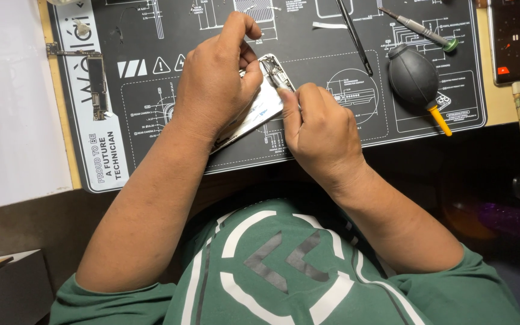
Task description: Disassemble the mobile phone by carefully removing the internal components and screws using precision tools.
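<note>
Over the dark work mat [151, 36], the left hand [215, 81] clamps the opened phone [260, 108] while the right hand [320, 132] pinches a small tool [277, 78] against it.

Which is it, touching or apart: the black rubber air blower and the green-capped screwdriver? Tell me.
Apart. The head view shows a strip of dark mat between the air blower and the screwdriver above it.

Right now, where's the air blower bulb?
Head view, upper right of the dark work mat: the black blower bulb lies right of the right hand, just below the green-capped screwdriver.
</note>
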